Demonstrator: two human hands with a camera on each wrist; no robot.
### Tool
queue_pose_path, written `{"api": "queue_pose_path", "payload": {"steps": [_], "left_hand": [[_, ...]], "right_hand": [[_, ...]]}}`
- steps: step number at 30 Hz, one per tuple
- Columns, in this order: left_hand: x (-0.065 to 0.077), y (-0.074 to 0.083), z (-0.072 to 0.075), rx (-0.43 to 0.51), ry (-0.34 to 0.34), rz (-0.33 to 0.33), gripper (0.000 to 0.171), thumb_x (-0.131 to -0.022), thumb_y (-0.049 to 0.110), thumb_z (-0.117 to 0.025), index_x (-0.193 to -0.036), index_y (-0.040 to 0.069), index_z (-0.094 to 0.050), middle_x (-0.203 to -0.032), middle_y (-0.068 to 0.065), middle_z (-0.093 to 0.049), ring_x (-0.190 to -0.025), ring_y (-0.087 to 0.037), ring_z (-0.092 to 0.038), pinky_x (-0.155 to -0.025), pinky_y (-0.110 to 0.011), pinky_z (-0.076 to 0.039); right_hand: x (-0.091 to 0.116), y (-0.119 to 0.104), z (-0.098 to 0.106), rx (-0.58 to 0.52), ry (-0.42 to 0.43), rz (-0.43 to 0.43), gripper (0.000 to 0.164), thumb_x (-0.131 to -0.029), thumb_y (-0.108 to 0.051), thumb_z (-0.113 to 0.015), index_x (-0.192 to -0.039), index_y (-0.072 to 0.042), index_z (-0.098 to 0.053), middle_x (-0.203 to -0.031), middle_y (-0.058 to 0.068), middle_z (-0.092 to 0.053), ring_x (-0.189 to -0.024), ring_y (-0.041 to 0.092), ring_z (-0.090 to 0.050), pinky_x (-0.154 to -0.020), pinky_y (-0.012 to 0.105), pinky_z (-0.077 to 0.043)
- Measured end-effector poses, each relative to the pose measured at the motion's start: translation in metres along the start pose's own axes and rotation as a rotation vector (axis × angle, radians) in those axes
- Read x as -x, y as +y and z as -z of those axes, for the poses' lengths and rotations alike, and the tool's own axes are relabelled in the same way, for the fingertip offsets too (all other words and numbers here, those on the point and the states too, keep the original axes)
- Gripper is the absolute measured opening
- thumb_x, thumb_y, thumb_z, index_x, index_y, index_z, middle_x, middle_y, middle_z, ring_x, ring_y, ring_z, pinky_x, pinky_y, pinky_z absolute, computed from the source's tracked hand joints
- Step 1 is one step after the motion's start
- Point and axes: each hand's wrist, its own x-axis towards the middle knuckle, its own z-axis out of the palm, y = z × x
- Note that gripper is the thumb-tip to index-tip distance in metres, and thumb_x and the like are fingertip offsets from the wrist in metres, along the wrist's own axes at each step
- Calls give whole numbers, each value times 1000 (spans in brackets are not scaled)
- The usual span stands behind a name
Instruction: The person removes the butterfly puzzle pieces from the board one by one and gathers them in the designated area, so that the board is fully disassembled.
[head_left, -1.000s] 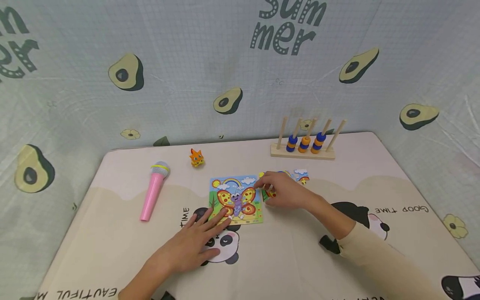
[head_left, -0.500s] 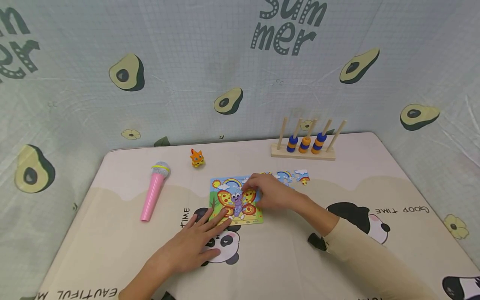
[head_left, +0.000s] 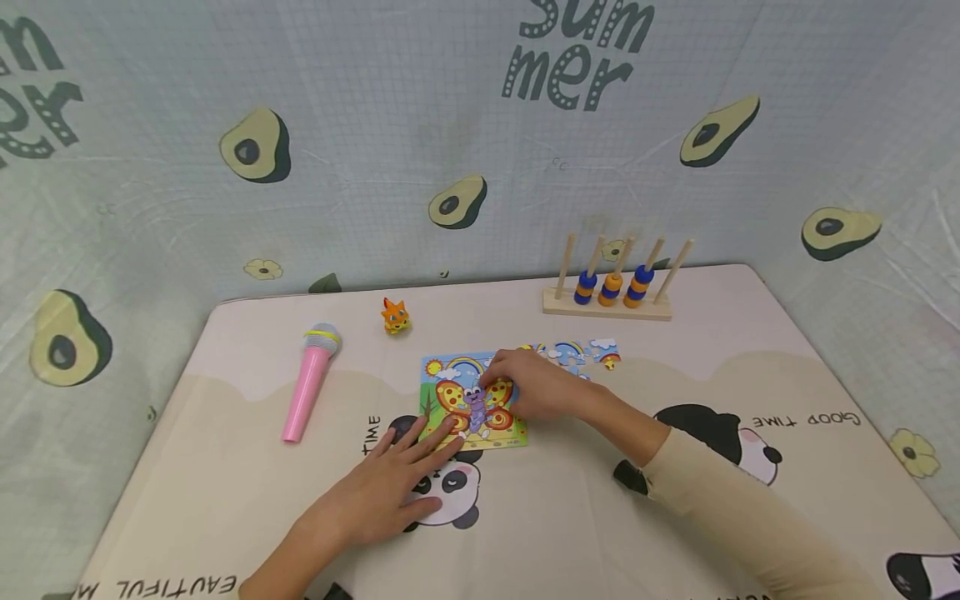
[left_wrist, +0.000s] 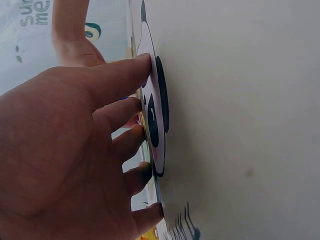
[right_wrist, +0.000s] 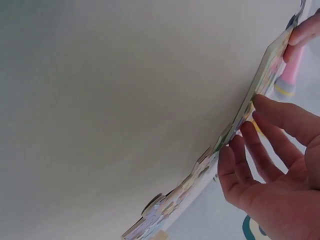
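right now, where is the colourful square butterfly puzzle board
In the head view, the puzzle board lies right of the pink toy microphone, with the left hand at its lower left and right hand over its upper right.

And here's the left hand [head_left: 386,487], palm down, fingers splayed wide and reaching forward, the thumb [head_left: 423,507] jutting out to the side! Behind it the left forearm [head_left: 292,550], bare, slants in from the lower left. Over to the right hand [head_left: 540,383]: back upward, knuckles arched, fingers [right_wrist: 257,150] bent with their tips down, just beside the right thumb [right_wrist: 287,117]. Bare right wrist [head_left: 618,421], then a beige sleeve [head_left: 742,508] running down to the lower right. The two hands are near each other, not touching!
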Motion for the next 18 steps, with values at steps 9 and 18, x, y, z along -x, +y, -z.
{"api": "queue_pose_path", "payload": {"steps": [9,18], "left_hand": [[0,0,0,-1,0,0,73,-102,36,-66,-165,28,-31,-176,5,-17,-161,-39,-16,-122,-73,-19],[0,0,0,-1,-5,3,72,-102,36,-66,-165,28,-31,-175,5,-18,-161,-39,-16,-122,-73,-18]], "right_hand": [[-1,0,-1,-1,-19,-15,48,-83,3,-78,-129,-13,-74,-129,5,-66,-124,26,-59,-111,47,-49],[-3,0,-2,-5,-9,-9,48,-81,4,-79,-124,-16,-77,-125,4,-65,-119,24,-57,-106,45,-50]]}}
